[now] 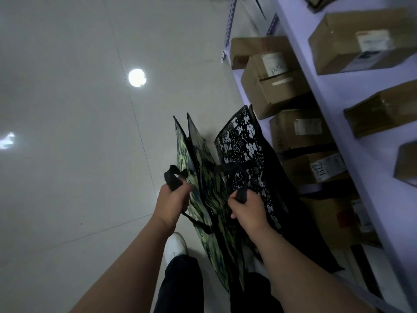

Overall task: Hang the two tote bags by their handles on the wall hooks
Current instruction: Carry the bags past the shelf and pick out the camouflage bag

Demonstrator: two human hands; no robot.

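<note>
While the view looked steeply down, the pale tiled floor [67,136] filled the left side, with a round glare of light [137,77] on it and a smaller glint near the left edge. Both bare forearms reached in from the bottom of the frame. The left hand [172,202] was closed in a fist around a black strap handle [172,180], whose loop stuck out above the knuckles — this handle belonged to the green camouflage bag [203,177]. That bag hung upright and narrow between the two hands, its top edges slightly parted and its far corners pointing away from the person. Below it showed a white shoe [174,245] and a dark trouser leg [180,283].

The right hand [247,208] was also clenched, its fingers wrapped over another black strap [242,195], which seemed to belong to the black bag with white bear prints [246,141]. This second bag lay just beside the camouflage one, touching it, and leaned toward the shelving on its other side.

To the right stood a pale shelving unit [300,37] — its lower level was packed with brown cardboard boxes [273,86], several bearing white labels, and more boxes sat on the shelf above. Neither bag hung from a hook; both were held low, close to the floor.
</note>
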